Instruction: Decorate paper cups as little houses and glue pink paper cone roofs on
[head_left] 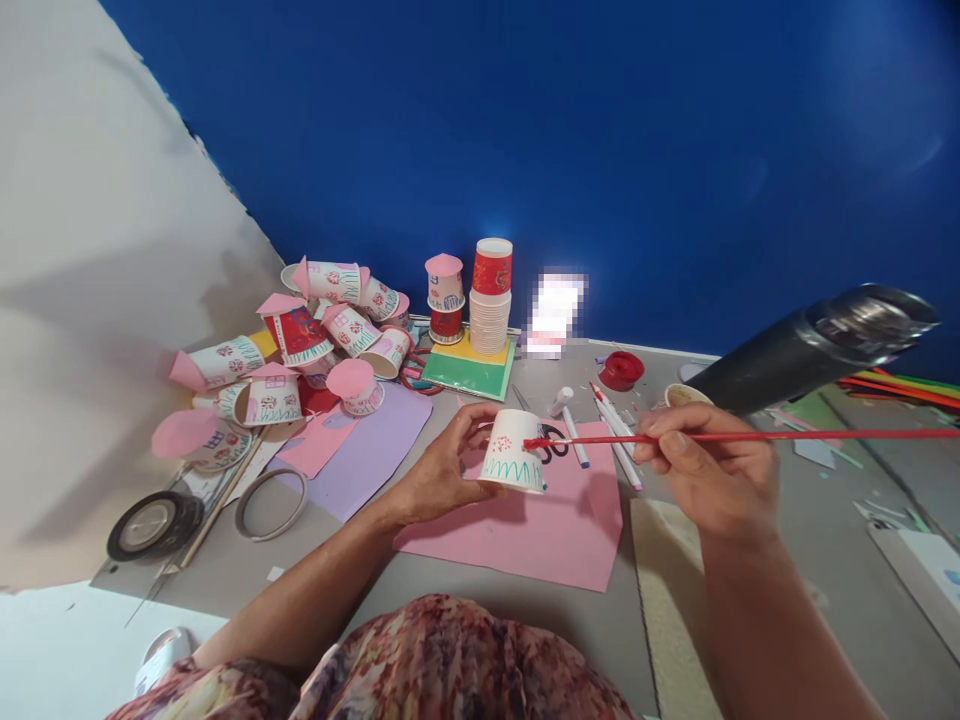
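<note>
My left hand [442, 470] holds a white paper cup [512, 462] upside down, fingers wrapped round its left side. The cup carries red dots and a green zigzag line near its rim. In my right hand [712, 465] is a thin red paintbrush [600, 440], pinched near its middle. Its red-tipped bristles touch the right side of the cup. Below the cup lies a pink paper sheet [517, 540]. Black-handled scissors [555, 445] rest on that sheet, partly hidden by the brush and the cup.
Decorated cups with pink paper roofs [349, 385] pile up at the left. A stack of paper cups [491, 310] stands at the back beside a green pack [472, 370]. Markers [616, 435], a red tape roll [622, 370] and a dark flask [795, 350] are at the right. Black tape [154, 525] lies at left.
</note>
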